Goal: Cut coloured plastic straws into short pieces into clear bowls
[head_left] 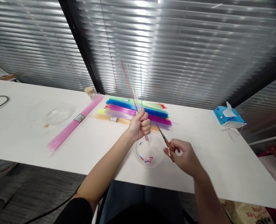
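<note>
My left hand [140,126] is closed in a fist around several long thin plastic straws [130,84], pink, whitish and blue. They stand nearly upright, and their short lower ends stick out beneath the fist. Below those ends sits a clear plastic bowl [162,158] holding several small cut pieces in red, blue and white. My right hand [181,155] grips a pair of scissors [166,141] with copper-coloured handles, just right of the bowl. The scissors' blades point up and to the left, apart from the straws, and look closed.
Behind my left hand lie bundles of coloured straws [121,107]. A pink straw bundle [67,134] rests to the left, near a cork-topped jar [89,91] and clear plastic dishes [58,114]. A blue tissue pack [230,115] stands at the right. Window blinds [175,56] rise behind the white table [100,152].
</note>
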The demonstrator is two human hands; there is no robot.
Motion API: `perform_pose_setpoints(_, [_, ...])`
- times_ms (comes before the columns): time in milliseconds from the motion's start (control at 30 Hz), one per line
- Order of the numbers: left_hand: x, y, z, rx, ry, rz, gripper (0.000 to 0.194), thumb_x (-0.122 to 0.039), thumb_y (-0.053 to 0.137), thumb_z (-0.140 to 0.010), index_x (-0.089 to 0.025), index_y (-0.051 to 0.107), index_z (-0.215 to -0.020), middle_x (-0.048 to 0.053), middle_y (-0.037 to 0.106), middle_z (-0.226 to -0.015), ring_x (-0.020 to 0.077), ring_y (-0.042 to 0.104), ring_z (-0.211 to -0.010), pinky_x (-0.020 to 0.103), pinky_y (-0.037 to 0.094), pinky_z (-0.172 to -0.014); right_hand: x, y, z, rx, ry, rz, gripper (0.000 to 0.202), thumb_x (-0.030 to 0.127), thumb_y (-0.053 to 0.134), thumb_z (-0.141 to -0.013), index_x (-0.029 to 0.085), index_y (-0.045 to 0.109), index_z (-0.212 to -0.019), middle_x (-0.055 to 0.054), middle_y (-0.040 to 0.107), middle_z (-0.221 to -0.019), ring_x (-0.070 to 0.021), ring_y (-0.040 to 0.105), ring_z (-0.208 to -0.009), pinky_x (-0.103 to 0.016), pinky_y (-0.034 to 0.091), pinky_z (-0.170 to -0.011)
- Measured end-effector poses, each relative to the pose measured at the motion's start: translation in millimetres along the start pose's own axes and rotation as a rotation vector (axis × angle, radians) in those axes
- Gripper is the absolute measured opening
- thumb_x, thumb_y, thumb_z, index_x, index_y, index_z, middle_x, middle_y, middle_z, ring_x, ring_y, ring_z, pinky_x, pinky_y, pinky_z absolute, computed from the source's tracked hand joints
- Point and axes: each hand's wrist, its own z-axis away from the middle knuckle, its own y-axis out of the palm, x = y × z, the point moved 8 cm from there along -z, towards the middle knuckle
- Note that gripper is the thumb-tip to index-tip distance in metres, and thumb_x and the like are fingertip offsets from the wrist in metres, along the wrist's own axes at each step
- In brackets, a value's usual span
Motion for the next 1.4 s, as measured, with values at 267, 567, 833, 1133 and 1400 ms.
perform_pose_setpoints(267, [14,-10.9,-2,0.077,-0.134,-0.168,0.051,-0.053,0.031,-0.094,-0.020,0.022,-0.057,-0.009,0.014,-0.047,0.0060,0.008,-0.036,0.016,0.014,-0.034,-28,-24,-5,0.524,0.088,0.455,0.040,0.041,0.062,-0.077,0.019,0.032,-0.061,0.004,0.042,-0.059,-0.0111,0.036,-0.055,-0.026,0.025,-0.051])
perform_pose_setpoints(567, [21,-3.0,1,0.144,-0.128,-0.248,0.052,-0.056,0.042,-0.090,-0.020,0.022,-0.059,-0.009,0.017,-0.047,0.0055,0.010,-0.038,0.016,0.015,-0.035,-6,-2,-34,0.688,0.113,0.630,0.040,0.044,0.063,-0.073,0.018,0.035,-0.059,0.004,0.042,-0.054,-0.0101,0.031,-0.051,-0.027,0.021,-0.049])
perform_pose_setpoints(833, [25,2.6,2,0.171,-0.123,-0.301,0.051,-0.056,0.040,-0.091,-0.020,0.023,-0.059,-0.009,0.019,-0.046,0.0051,0.010,-0.037,0.016,0.014,-0.035,-10,10,-36,0.770,0.167,0.511,0.041,0.044,0.063,-0.075,0.018,0.037,-0.058,0.004,0.043,-0.054,-0.0097,0.033,-0.052,-0.025,0.023,-0.049])
perform_pose_setpoints(1133, [22,3.1,1,0.129,-0.104,-0.317,0.051,-0.055,0.041,-0.091,-0.021,0.023,-0.059,-0.010,0.017,-0.046,0.0050,0.010,-0.037,0.017,0.014,-0.035,-15,15,-32,0.834,0.208,0.340,0.037,0.039,0.060,-0.081,0.018,0.039,-0.059,0.004,0.042,-0.054,-0.0089,0.032,-0.051,-0.025,0.023,-0.048])
perform_pose_setpoints(1400, [23,2.1,1,0.128,-0.109,-0.303,0.050,-0.055,0.039,-0.092,-0.021,0.023,-0.058,-0.009,0.017,-0.045,0.0053,0.010,-0.036,0.016,0.014,-0.034,-21,16,-28,0.867,0.253,0.239,0.037,0.041,0.056,-0.085,0.018,0.040,-0.061,0.004,0.041,-0.057,-0.0086,0.032,-0.052,-0.025,0.024,-0.049])
